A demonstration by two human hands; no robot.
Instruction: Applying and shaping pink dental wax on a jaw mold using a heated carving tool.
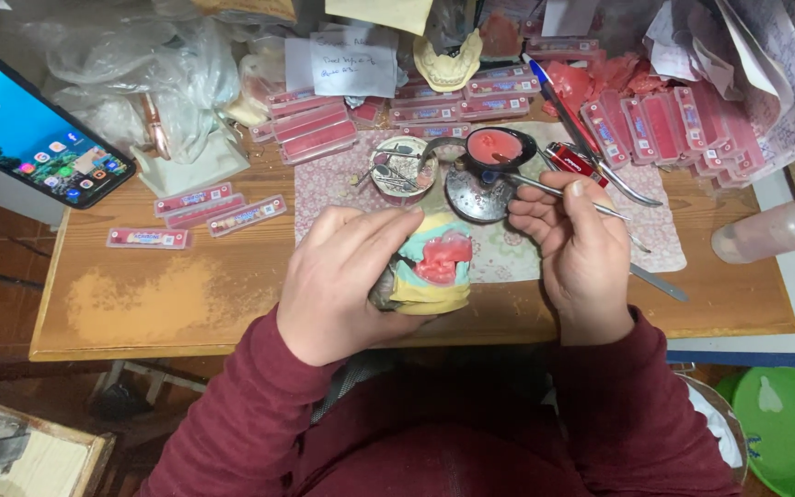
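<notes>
Dental cast (434,269) with pink wax, yellow base, at tabletop (186,304) front edge, 6 o'clock. Left hand (347,281) fingers wrapped around it from 9 o'clock. Right hand (581,253) at 3 o'clock, fingers pinching thin metal instrument (531,184), tip in pink wax dish (499,147) at 12 o'clock. Phone (29,129) at 10 o'clock.

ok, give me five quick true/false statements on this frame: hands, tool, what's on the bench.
1. The left hand holds a yellow dental model with pink wax on it. True.
2. The right hand is empty. False: it has a thin metal tool in its grip.
3. The tool's tip reaches toward a small dish of pink wax. True.
4. A phone lies face down at the right. False: it is at the left, screen lit.
5. A plastic bottle lies at the bench's right end. True.
</notes>
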